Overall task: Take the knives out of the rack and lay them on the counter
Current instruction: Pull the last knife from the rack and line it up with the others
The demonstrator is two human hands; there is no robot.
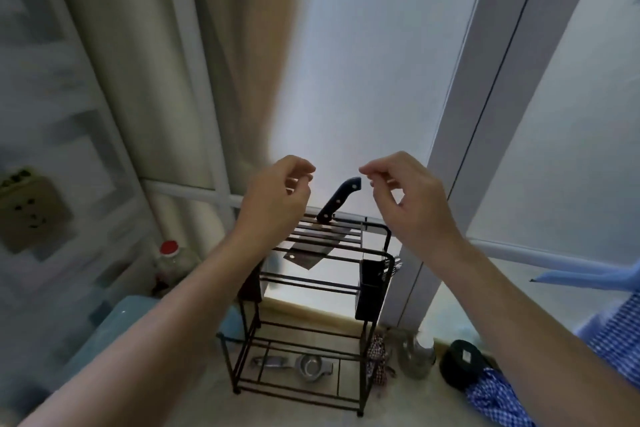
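Fingertips of the right hand [405, 198] curl loosely inward, thumb and forefinger narrowly parted and holding nothing, just beside the butt of the black handle of a cleaver [337, 201]. The left hand [277, 198] mirrors it on the other side of the handle, fingers half-curled with a narrow gap, also empty and clear of the knife. The cleaver is the 1 knife visible in the black wire rack [311, 305]: its handle slants up above the top rails while its broad blade (a hole near 1 corner) hangs through the slots below. A dark holder [369, 288] is fixed to the rack's right side. The rack stands on a pale counter [194, 402] before a frosted window [363, 80], with a beige curtain [235, 62] drawn to the left. A metal squeezer [311, 367] lies under the rack; a red-capped jar [171, 260] stands to the left, a dark round object [462, 362] and blue checked cloth [491, 399] to the right.
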